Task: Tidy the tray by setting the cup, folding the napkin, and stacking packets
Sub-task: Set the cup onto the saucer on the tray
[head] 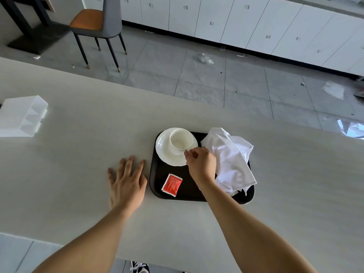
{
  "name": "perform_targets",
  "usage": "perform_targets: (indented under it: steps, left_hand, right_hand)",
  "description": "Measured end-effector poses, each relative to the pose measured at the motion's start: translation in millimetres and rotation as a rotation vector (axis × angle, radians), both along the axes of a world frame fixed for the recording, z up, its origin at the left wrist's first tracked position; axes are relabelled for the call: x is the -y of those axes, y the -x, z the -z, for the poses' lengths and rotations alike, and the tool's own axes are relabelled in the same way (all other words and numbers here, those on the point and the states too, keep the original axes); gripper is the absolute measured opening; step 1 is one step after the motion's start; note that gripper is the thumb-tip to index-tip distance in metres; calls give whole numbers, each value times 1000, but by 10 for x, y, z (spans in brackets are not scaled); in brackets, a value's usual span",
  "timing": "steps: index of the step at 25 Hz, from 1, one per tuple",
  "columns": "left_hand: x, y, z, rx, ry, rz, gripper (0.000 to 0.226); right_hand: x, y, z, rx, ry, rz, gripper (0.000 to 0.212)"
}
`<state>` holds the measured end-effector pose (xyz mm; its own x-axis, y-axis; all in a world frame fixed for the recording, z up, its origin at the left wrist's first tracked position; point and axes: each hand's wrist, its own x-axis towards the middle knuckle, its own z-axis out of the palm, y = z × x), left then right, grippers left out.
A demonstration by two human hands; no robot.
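Observation:
A black tray (157,186) lies on the pale table. In its far left corner a white cup (180,141) stands upright on a white saucer (164,146). My right hand (201,164) pinches the cup's handle at the cup's near right side. A crumpled white napkin (230,156) covers the tray's right side. One red packet (171,184) lies flat near the tray's front left; other packets are hidden or out of view. My left hand (128,182) rests flat on the table just left of the tray, fingers spread.
A clear plastic box (20,116) sits at the table's far left. Beyond the table's far edge are a tiled floor with scattered litter, a grey chair (100,22) and white cabinets (236,18).

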<state>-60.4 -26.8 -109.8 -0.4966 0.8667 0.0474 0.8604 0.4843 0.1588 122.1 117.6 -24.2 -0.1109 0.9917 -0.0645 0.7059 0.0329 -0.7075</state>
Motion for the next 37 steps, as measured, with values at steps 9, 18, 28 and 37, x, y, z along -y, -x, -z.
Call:
perform_targets:
  steps: [9, 18, 28, 37]
  left_hand:
    - [1, 7, 10, -4, 8, -10, 52]
    - [-5, 3, -3, -3, 3, -3, 52]
    - [-14, 6, -20, 2, 16, -3, 53]
    - [-182, -105, -453, 254, -198, -163, 27]
  right_hand:
    - [120, 123, 79, -38, 20, 50, 26]
    - [132, 234, 68, -191, 142, 71, 22]
    - [129, 212, 86, -180, 137, -11, 21]
    - [-47, -996, -239, 60, -306, 11, 8]
